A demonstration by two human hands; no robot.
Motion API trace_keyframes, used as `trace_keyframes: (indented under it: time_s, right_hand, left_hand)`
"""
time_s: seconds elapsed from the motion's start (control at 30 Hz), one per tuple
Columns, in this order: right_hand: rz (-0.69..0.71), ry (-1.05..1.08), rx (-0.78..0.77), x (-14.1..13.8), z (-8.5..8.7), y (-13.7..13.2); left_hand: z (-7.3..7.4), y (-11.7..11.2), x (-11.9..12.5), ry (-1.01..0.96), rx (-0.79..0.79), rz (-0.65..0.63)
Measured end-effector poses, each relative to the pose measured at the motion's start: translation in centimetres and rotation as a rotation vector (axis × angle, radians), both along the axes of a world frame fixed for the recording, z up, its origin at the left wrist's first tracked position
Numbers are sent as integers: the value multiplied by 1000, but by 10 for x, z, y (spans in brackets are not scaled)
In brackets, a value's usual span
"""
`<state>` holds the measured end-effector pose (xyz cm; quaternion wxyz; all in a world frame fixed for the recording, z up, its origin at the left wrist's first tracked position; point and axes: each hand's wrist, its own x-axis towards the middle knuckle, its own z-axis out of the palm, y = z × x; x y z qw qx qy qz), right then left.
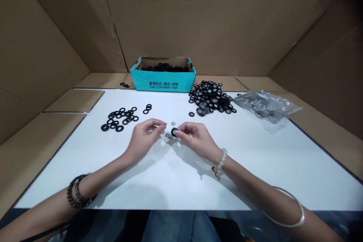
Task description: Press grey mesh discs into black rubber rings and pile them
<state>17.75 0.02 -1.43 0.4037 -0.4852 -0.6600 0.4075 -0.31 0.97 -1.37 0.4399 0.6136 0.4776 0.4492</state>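
Note:
My right hand (195,136) pinches a black rubber ring (172,132) between thumb and fingertips, just above the middle of the white table. Facing it from the left, my left hand (146,134) has its thumb and index fingertips pressed together; whatever may be between them is too small to make out. Small grey discs (167,135) lie under and beside the ring, and another grey disc (172,123) lies slightly farther back. Loose black rings (119,128) are scattered beyond my left hand. Farther right sits a heap of black rings with grey discs in them (211,96).
A turquoise box (163,81) full of black rings stands at the back edge. To the right lies a clear plastic bag (261,106) of grey discs. A few rings (124,84) rest on cardboard left of the box. Cardboard walls (198,19) surround the white table (255,151).

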Motion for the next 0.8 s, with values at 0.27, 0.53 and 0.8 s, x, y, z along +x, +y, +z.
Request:
trace_keyframes:
  time_s: [0.27, 0.53, 0.8]
  right_hand:
    - [11, 41, -21, -2, 0, -1]
    - [-12, 100, 13, -10, -5, -6]
    - [-42, 61, 168, -14, -4, -11]
  left_hand:
    - [-3, -1, 1, 30, -120, -280]
    - [-4, -5, 4, -12, -163, -283]
    - [-7, -10, 7, -120, -74, -127]
